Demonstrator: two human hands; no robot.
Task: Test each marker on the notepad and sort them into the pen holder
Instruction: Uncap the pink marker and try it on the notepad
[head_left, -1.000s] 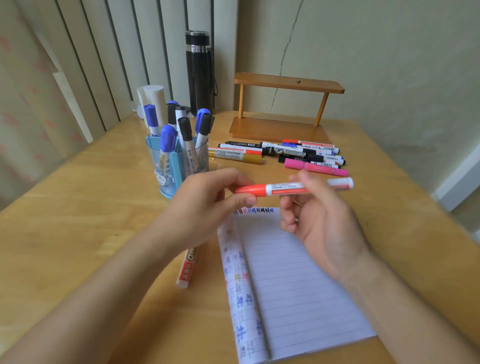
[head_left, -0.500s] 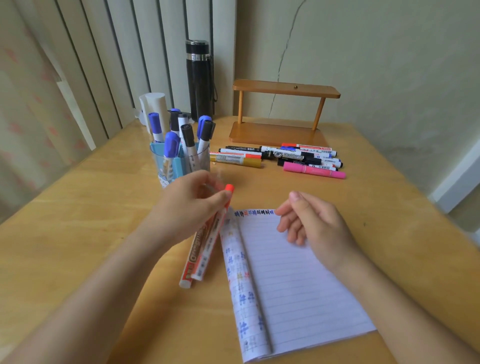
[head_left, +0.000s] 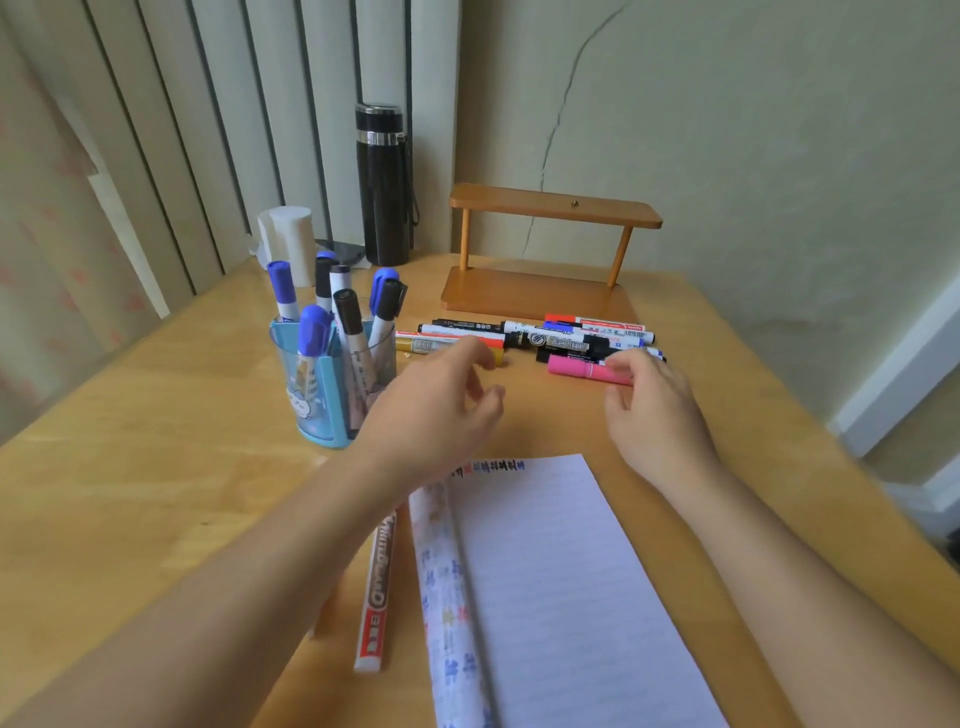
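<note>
My right hand (head_left: 657, 415) reaches into the pile of loose markers (head_left: 540, 335) at the back of the table. Its fingertips touch the right end of the pink marker (head_left: 574, 366), which lies flat on the wood. My left hand (head_left: 441, 405) hovers with loosely curled fingers and holds nothing, between the blue pen holder (head_left: 319, 410) and the pile. Several blue and black capped markers stand in the holder. The lined notepad (head_left: 550, 597) lies open in front of me. A whiteboard marker (head_left: 376, 587) lies along its left edge, partly under my left forearm.
A small wooden shelf (head_left: 550, 249) stands behind the marker pile. A black flask (head_left: 382, 187) and a white roll (head_left: 288, 234) stand at the back left by the blinds. The table's right edge (head_left: 810, 415) runs close to my right arm.
My left hand laid the red marker beside the notepad and let go. Both hands then moved forward to the pile, the right one reaching the pink marker.
</note>
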